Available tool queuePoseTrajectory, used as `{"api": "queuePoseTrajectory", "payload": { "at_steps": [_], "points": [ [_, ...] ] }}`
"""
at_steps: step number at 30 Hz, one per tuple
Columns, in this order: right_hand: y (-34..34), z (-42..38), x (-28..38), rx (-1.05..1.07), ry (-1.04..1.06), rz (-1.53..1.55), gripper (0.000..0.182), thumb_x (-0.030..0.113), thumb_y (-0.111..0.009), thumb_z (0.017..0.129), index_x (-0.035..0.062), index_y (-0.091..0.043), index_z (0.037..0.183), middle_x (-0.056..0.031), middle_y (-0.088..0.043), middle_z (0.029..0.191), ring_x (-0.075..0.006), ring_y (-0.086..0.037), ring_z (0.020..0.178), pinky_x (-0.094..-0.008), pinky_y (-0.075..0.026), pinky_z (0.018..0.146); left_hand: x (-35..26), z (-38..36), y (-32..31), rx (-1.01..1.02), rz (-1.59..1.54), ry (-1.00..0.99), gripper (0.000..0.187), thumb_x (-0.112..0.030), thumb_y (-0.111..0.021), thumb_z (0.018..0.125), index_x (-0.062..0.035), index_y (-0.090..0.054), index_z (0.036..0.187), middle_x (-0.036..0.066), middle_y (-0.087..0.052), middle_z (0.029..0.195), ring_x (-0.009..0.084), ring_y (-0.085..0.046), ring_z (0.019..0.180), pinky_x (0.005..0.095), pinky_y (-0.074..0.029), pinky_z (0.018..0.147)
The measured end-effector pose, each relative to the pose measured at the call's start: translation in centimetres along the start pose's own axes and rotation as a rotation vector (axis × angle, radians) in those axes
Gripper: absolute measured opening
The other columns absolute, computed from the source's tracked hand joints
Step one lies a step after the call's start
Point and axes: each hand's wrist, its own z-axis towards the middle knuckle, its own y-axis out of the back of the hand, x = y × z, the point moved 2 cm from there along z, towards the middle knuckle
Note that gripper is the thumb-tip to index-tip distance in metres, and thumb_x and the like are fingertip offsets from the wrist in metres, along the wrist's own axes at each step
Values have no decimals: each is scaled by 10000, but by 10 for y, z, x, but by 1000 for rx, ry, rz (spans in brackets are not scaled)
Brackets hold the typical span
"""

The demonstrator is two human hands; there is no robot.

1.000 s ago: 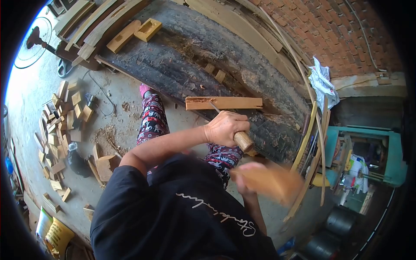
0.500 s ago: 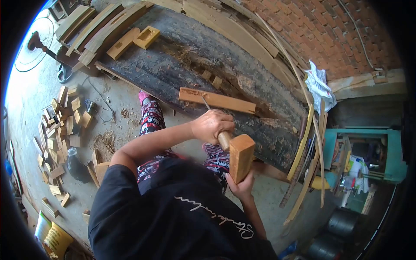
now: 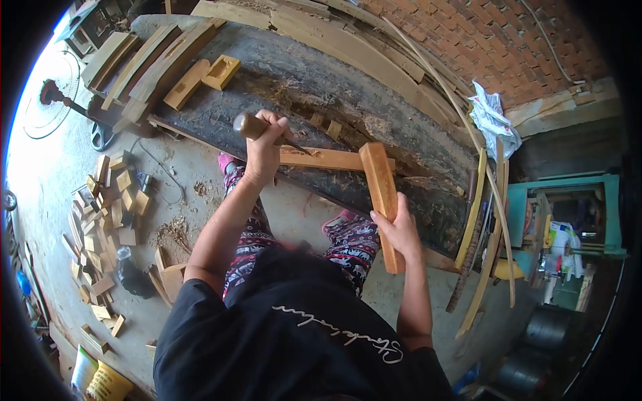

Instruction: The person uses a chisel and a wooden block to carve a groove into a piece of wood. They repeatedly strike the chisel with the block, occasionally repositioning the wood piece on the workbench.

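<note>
My left hand [image 3: 266, 144] is wrapped round the handle of a chisel [image 3: 249, 125]. The handle leans to the left, and the blade slants down to the right with its tip at a roughly cut hollow in a narrow wooden board [image 3: 341, 160]. That board lies flat along the near edge of the dark, worn workbench [image 3: 294, 57]. To the right, my right hand [image 3: 399, 230] grips a long squared wooden mallet [image 3: 380, 184] by its lower part. Its thick upper end overlaps the board's right part in this view.
Two small wood blocks [image 3: 326, 124] lie behind the board. A hollowed yellowish block [image 3: 221, 72] and long shaped timbers [image 3: 170, 63] rest at the bench's left end. Offcuts [image 3: 103, 227] and shavings [image 3: 172, 234] cover the floor at left. Long strips [image 3: 498, 220] lean at right.
My left hand has swung left, and the chisel now slants the opposite way, its handle to the left. The mallet has moved up over the board with my right hand.
</note>
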Motion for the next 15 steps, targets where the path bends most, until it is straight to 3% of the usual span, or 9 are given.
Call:
{"api": "queuePoseTrajectory", "payload": {
  "at_steps": [2,4,6,8,9,10,12,13,15],
  "points": [
    [2,-4,10,61,-34,-56,667,399,-704,868,55,-366,1329,-290,-682,1034,-469,-666,984,-515,-518,850,-6,6,-1,-77,-269,-50,188,-52,-681,875,-102,-502,850,11,-548,759,143,-574,730,290,-449,691],
    [0,-16,13,37,-13,-163,605,382,-697,871,59,-384,1275,-297,-678,1033,-477,-662,980,-522,-516,844,-9,15,-2,-130,-276,-79,194,-49,-686,878,-109,-504,848,13,-550,746,151,-572,694,299,-446,663],
    [-3,-29,16,88,-59,-103,577,365,-698,871,50,-388,1242,-294,-678,1036,-474,-661,987,-509,-515,851,-18,17,-9,-129,-149,-126,206,-42,-699,862,-112,-506,847,8,-542,732,141,-558,659,300,-449,647],
    [-3,-46,31,156,-106,1,694,391,-735,855,10,-389,1322,-295,-661,1113,-442,-647,1067,-462,-502,894,-25,13,-18,-94,-36,-151,182,-38,-675,881,-104,-507,859,14,-547,791,140,-568,684,300,-468,637],
    [-7,-51,25,151,-85,39,657,373,-739,859,17,-418,1310,-256,-665,1124,-392,-665,1055,-439,-505,890,-33,5,-32,-67,116,-114,193,-64,-697,876,-102,-509,851,10,-559,791,131,-574,678,296,-470,609],
    [-10,-56,20,154,-84,36,657,373,-739,859,17,-418,1310,-256,-665,1124,-392,-665,1055,-439,-505,890,-37,-2,-45,-40,269,-78,210,-90,-719,870,-100,-511,843,6,-570,792,122,-581,672,291,-472,580],
    [-15,-63,13,139,27,146,607,347,-743,865,28,-451,1290,-202,-661,1133,-310,-668,1037,-404,-509,878,-26,-9,-61,79,349,-187,212,-141,-758,851,-98,-551,865,3,-588,793,110,-586,661,284,-487,554],
    [-18,-65,4,90,-10,151,542,311,-747,870,38,-483,1257,-142,-652,1104,-229,-651,986,-359,-511,851,-13,-11,-64,158,411,-147,207,-140,-777,828,-92,-594,911,16,-617,832,111,-620,728,293,-535,633],
    [-13,-58,0,46,-77,236,529,299,-746,866,36,-478,1239,-148,-659,1071,-233,-660,974,-365,-518,836,-10,-22,-85,347,544,-199,298,-142,-816,782,-68,-597,970,63,-651,946,160,-664,873,308,-558,743]
  ]
}}
